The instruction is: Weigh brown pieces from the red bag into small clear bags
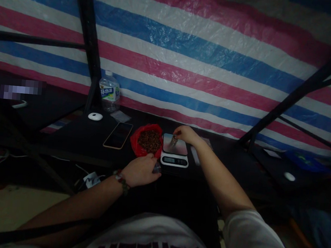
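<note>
A small digital kitchen scale (174,160) with a shiny metal plate stands on the dark table. Over its plate, my right hand (186,134) pinches the top of a small clear packet (174,141); its contents are too dim to make out. To the left sits an opened red plastic bag (136,140) full of small brown bean-like pieces (150,141). My left hand (142,170) is closed at the table's front edge, just below the red bag, around a small translucent plastic item (157,167) whose kind I cannot tell.
Left of the red bag lies a phone (118,135), with a white round device (95,116) and a clear plastic bottle (109,92) behind it. Clear plastic packaging (195,155) lies right of the scale. Black metal posts (89,32) and a striped sheet (171,62) bound the back.
</note>
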`<state>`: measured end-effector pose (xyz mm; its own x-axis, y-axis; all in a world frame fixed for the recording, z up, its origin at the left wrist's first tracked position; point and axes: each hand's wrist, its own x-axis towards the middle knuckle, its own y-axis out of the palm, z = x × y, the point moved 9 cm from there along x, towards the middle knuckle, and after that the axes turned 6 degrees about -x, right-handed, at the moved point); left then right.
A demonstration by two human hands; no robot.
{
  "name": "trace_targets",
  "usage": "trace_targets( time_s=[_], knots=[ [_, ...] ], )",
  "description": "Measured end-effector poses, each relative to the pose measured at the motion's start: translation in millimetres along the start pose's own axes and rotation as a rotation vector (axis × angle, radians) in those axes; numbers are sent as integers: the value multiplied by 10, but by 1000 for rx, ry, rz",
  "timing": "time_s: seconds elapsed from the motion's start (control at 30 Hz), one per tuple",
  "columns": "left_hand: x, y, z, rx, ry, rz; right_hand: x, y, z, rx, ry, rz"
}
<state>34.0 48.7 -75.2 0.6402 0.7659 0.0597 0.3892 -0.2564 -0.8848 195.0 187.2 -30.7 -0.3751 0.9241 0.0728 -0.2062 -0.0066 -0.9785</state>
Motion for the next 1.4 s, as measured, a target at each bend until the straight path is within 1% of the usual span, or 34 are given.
trace_targets(
  time_s=[0.13,0.23,0.3,0.37,0.43,0.57,0.67,0.77,1.0,1.23,1.4],
  knots=[
    [-5,-16,-10,6,10,-11,41,-70,113,-81,16,-24],
    [-5,-20,-5,16,2,-14,93,-106,380,-133,-41,-94],
    [-3,-18,0,13,-2,-13,122,-47,641,-147,-134,-92],
    [0,-17,-1,9,1,-9,147,71,875,-165,-217,-42],
    [0,-23,-2,7,4,-10,178,187,1007,-182,-245,12],
    [-3,-36,-1,5,3,-15,261,314,1069,-163,-231,38],
    [-6,-38,-11,15,12,-17,301,412,1134,-115,-272,58],
    [-8,-34,-18,29,17,-9,317,519,1178,-116,-294,88],
    [-18,-58,-16,13,4,-23,307,767,1106,-206,-297,238],
    [-16,-54,1,9,-9,-15,289,773,1178,-291,-283,265],
    [-10,-40,42,20,-43,-6,298,775,1199,-325,-237,297]
  ],
)
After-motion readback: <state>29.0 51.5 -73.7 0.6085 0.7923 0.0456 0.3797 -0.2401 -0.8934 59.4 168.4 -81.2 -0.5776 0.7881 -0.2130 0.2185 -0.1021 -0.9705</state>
